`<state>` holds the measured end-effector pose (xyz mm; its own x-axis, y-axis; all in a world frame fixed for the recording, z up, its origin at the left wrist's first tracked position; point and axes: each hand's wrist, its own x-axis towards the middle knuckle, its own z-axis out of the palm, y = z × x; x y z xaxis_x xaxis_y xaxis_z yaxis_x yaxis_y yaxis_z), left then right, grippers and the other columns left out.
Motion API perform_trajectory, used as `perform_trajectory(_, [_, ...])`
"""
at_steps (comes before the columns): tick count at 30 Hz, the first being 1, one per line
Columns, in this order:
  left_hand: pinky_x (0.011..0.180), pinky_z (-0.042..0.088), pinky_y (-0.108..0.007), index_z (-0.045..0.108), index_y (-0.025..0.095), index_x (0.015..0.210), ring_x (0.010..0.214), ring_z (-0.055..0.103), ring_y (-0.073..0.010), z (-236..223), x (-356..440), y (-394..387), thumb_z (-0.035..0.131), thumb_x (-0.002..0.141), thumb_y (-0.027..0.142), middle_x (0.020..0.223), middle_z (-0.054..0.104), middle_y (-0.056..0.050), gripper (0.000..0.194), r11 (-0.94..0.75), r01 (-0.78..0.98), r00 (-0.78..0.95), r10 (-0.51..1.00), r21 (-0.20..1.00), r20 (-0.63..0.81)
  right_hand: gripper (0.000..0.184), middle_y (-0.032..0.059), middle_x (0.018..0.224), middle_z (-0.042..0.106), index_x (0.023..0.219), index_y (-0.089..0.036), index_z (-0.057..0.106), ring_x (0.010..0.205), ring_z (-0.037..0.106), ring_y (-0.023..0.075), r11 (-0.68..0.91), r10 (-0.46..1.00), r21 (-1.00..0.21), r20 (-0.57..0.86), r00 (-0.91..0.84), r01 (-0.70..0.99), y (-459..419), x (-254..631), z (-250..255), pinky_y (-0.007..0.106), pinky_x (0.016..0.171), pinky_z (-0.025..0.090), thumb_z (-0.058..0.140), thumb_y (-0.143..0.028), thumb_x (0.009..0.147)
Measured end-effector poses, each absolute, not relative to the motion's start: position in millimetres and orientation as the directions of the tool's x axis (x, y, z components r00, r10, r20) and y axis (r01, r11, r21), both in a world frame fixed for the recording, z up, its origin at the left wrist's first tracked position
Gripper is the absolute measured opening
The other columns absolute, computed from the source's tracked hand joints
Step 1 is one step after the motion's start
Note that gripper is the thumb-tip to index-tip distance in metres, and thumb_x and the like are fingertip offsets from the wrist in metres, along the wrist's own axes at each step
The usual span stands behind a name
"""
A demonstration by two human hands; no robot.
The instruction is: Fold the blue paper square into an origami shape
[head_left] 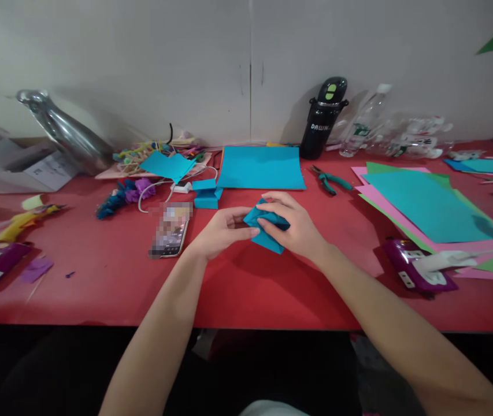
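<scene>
Between my hands, above the red table point(233, 294), is a piece of folded blue paper point(269, 241). My left hand point(228, 230) pinches its left edge between thumb and fingers. Over its upper right side curls my right hand point(292, 222), with fingertips pressed on the folds and covering part of them. Behind my hands lies a flat stack of blue paper sheets point(261, 167). A smaller folded blue paper piece point(206, 194) stands left of that stack. Left of my left hand rests a phone point(170, 230), its screen lit and partly blurred out.
Pliers point(332, 180) and a black bottle point(322, 121) stand behind to the right. Coloured sheets point(441, 202) and a purple power strip point(419, 268) lie at the right. Another power strip point(1, 268), a metal flask point(70, 136) and a white box point(21, 167) are at the left.
</scene>
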<state>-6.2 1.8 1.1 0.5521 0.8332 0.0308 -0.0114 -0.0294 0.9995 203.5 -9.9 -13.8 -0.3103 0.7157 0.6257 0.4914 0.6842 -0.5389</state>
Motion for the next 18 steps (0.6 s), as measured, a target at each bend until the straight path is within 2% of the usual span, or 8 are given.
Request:
perform_trajectory(4, [0.083, 0.058, -0.036, 0.071, 0.018, 0.119, 0.095, 0.071, -0.0236, 1.2, -5.2, 1.3, 0.074, 0.084, 0.035, 0.112, 0.075, -0.011, 0.039, -0.052, -0.028, 0.525, 0.849, 0.998, 0.059, 0.030, 0.0126, 0.133, 0.058, 0.121, -0.023, 0.064, 0.124, 0.058, 0.0252, 0.685, 0.710, -0.539, 0.646, -0.281, 0.491, -9.4, 202.7, -15.2, 0.043, 0.107, 0.049, 0.062, -0.030, 0.092])
perform_trajectory(7, [0.081, 0.058, -0.037, 0.071, 0.016, 0.118, 0.090, 0.071, -0.0226, -1.7, -1.7, 2.5, 0.069, 0.088, 0.037, 0.105, 0.075, -0.010, 0.036, -0.086, -0.032, 0.509, 0.856, 0.996, 0.090, 0.041, 0.0123, 0.136, 0.056, 0.132, -0.025, 0.057, 0.129, 0.055, 0.0258, 0.670, 0.720, -0.553, 0.646, -0.252, 0.495, -9.1, 201.0, -16.4, 0.044, 0.110, 0.046, 0.062, -0.031, 0.092])
perform_trajectory(10, [0.080, 0.057, -0.035, 0.071, 0.016, 0.115, 0.089, 0.070, -0.0213, -5.5, 0.8, 3.7, 0.064, 0.091, 0.036, 0.101, 0.075, -0.008, 0.032, -0.210, 0.041, 0.472, 0.866, 0.977, 0.166, 0.053, 0.0127, 0.141, 0.054, 0.140, -0.026, 0.050, 0.133, 0.051, 0.0283, 0.651, 0.743, -0.583, 0.621, -0.250, 0.487, -10.7, 200.1, -14.5, 0.047, 0.112, 0.044, 0.065, -0.036, 0.090])
perform_trajectory(12, [0.079, 0.056, -0.033, 0.069, 0.017, 0.116, 0.089, 0.068, -0.0203, -8.1, 1.3, 3.8, 0.062, 0.093, 0.035, 0.101, 0.073, -0.007, 0.030, -0.306, 0.115, 0.437, 0.870, 0.945, 0.228, 0.056, 0.0121, 0.142, 0.055, 0.141, -0.026, 0.050, 0.132, 0.052, 0.0287, 0.620, 0.780, -0.649, 0.572, -0.255, 0.440, -12.7, 200.3, -10.6, 0.048, 0.110, 0.044, 0.066, -0.039, 0.089])
perform_trajectory(15, [0.078, 0.053, -0.030, 0.061, 0.019, 0.118, 0.092, 0.066, -0.0189, -10.8, 1.0, 2.3, 0.058, 0.095, 0.032, 0.103, 0.070, -0.007, 0.027, -0.366, 0.170, 0.416, 0.868, 0.915, 0.270, 0.045, 0.0095, 0.130, 0.065, 0.131, -0.025, 0.058, 0.115, 0.063, 0.0251, 0.499, 0.866, -0.811, 0.450, -0.217, 0.306, -14.6, 202.3, -1.8, 0.043, 0.100, 0.051, 0.065, -0.042, 0.090])
perform_trajectory(18, [0.073, 0.051, -0.028, 0.055, 0.020, 0.116, 0.086, 0.065, -0.0168, -11.1, 0.9, -0.4, 0.054, 0.097, 0.031, 0.097, 0.066, -0.005, 0.022, -0.372, 0.189, 0.430, 0.863, 0.909, 0.264, 0.029, 0.0074, 0.105, 0.073, 0.107, -0.021, 0.069, 0.090, 0.068, 0.0202, 0.356, 0.924, -0.918, 0.317, -0.212, 0.176, -13.1, 207.0, 6.4, 0.035, 0.080, 0.056, 0.065, -0.043, 0.090])
